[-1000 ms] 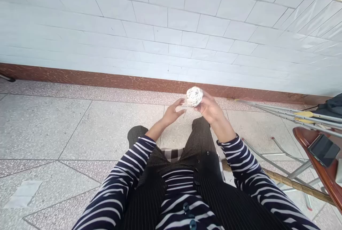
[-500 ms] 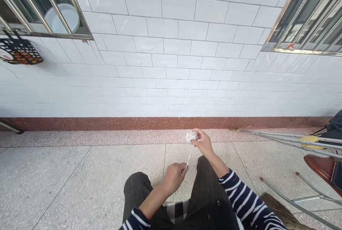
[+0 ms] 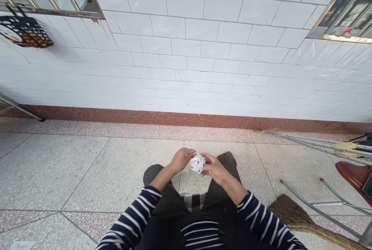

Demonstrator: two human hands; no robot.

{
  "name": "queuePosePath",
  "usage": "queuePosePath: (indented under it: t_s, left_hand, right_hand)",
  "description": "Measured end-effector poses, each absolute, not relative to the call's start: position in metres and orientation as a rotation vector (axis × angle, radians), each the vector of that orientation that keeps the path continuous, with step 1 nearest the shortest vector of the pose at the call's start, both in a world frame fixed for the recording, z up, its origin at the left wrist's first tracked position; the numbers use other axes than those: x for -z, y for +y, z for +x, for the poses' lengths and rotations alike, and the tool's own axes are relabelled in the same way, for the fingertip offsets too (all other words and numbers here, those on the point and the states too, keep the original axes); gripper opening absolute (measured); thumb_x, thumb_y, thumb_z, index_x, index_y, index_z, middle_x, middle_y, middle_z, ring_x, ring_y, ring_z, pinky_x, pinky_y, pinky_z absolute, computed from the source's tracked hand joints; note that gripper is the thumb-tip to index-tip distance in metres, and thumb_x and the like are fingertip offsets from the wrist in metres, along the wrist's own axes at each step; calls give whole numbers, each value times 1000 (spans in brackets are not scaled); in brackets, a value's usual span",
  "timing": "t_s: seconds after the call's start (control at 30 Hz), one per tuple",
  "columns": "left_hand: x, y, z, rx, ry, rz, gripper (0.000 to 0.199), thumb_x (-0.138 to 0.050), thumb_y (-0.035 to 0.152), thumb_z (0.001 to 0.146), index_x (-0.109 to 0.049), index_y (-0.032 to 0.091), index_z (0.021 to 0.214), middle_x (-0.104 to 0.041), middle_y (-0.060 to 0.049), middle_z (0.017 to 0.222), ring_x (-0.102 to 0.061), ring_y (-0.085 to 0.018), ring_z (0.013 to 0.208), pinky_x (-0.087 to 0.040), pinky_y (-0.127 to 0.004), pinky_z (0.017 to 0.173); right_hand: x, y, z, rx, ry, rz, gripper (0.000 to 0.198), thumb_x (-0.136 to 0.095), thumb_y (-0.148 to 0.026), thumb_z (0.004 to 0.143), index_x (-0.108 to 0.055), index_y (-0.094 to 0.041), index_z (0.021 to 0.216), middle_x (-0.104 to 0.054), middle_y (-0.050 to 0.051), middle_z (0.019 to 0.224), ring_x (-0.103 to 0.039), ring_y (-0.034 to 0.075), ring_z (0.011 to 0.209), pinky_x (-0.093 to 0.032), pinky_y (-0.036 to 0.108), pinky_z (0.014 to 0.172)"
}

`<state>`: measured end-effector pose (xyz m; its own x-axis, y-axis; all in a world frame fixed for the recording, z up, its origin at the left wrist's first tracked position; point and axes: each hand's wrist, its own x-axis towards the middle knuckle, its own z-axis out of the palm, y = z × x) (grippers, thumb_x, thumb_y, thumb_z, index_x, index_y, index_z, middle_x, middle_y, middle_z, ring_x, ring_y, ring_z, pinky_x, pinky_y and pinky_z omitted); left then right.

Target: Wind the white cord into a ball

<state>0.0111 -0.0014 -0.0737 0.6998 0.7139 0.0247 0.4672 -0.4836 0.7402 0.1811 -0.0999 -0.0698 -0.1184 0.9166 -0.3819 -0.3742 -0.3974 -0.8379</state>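
A small ball of white string (image 3: 198,163) is held above the gap between my knees, its coiled end facing up. My right hand (image 3: 214,169) grips the ball from the right, thumb and fingers closed around its side. On the other side, my left hand (image 3: 180,160) is closed in a pinch at the ball's upper left edge, on the string. A short loose bit of string hangs just below those left fingertips. Exactly where the strand runs between the fingers is too small to make out.
A broom (image 3: 290,211) lies to my right beside a metal-legged stand (image 3: 315,204). Crutches (image 3: 314,143) and a brown leather shoe (image 3: 353,174) are farther right. Ahead stands a white tiled wall (image 3: 200,29); a black patterned bag (image 3: 27,31) hangs by the left window.
The ball has come closer to my body and turned its coiled end up. My left hand has risen to the ball, and the taut strand between the hands no longer shows.
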Motion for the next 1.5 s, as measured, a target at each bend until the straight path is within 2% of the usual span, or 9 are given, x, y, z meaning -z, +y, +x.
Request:
queuePosePath:
  t_s: [0.17, 0.37, 0.47, 0.57, 0.67, 0.97, 1.1, 1.33, 1.5]
  left_hand:
    - [99, -37, 18, -401, 896, 1874, 37, -45, 36, 93, -64, 16, 68, -66, -2, 70, -60, -16, 72, -45, -26, 75]
    - [88, -55, 16, -255, 811, 1814, 37, -50, 39, 91, -60, 17, 62, -64, -1, 64, -54, -13, 60, -42, -23, 64]
    - [73, -39, 16, -333, 843, 2019, 34, -53, 35, 91, -62, 19, 63, -65, -1, 65, -57, -15, 62, -48, -29, 81]
    - [62, -18, 19, -460, 847, 2291, 22, -56, 28, 90, -68, 21, 72, -69, -1, 70, -59, -15, 65, -36, -43, 111]
    - [57, -1, 19, -511, 786, 2423, 23, -54, 24, 93, -69, 20, 76, -70, -2, 71, -63, -17, 72, -28, -47, 117]
    - [53, 7, 19, -734, 853, 2175, 29, -48, 32, 101, -73, 21, 108, -74, -6, 98, -64, -20, 90, -47, -33, 90]
    - [48, 12, 20, -793, 928, 2225, 28, -49, 29, 100, -73, 20, 110, -74, -6, 104, -63, -21, 97, -47, -34, 94]
    - [55, 18, 10, -738, 990, 2374, 31, -46, 32, 102, -73, 18, 99, -67, -4, 71, -61, -20, 79, -46, -31, 82]
    - [60, 14, 6, -749, 1007, 2274, 31, -48, 33, 100, -70, 19, 83, -68, -4, 71, -59, -20, 79, -44, -31, 82]
  right_hand:
    - [55, -78, 202, -1516, -560, -1177, 53, -83, -22, 50, -59, -21, 98, -68, 0, 82, -66, 14, 64, -55, 26, 56]
    - [75, -51, 240, -924, -903, -1600, 52, -71, -26, 57, -56, -23, 107, -61, -2, 85, -59, 16, 69, -52, 29, 57]
    - [93, -60, 232, -809, -1235, -1784, 43, -67, -26, 61, -59, -23, 103, -60, -2, 83, -56, 17, 71, -47, 27, 59]
    - [103, -75, 214, -1082, -1367, -1715, 42, -67, -22, 60, -60, -23, 102, -57, -4, 77, -55, 16, 68, -47, 26, 59]
    - [96, -82, 205, -1549, -1187, -1457, 48, -71, -20, 58, -61, -22, 105, -61, -3, 80, -59, 15, 69, -52, 28, 59]
    - [47, -68, 211, -1752, -770, -1078, 49, -85, -22, 57, -68, -24, 103, -68, -1, 89, -64, 13, 71, -54, 23, 57]
    - [43, -63, 202, -1698, -693, -1032, 48, -84, -20, 55, -68, -25, 101, -68, -2, 88, -63, 14, 72, -53, 23, 55]
    - [29, -62, 203, -1674, -643, -955, 48, -81, -17, 53, -68, -25, 98, -68, -2, 87, -59, 13, 68, -50, 23, 52]
    - [21, -66, 205, -1624, -668, -940, 47, -80, -22, 56, -67, -27, 101, -69, 1, 95, -62, 17, 75, -50, 26, 52]
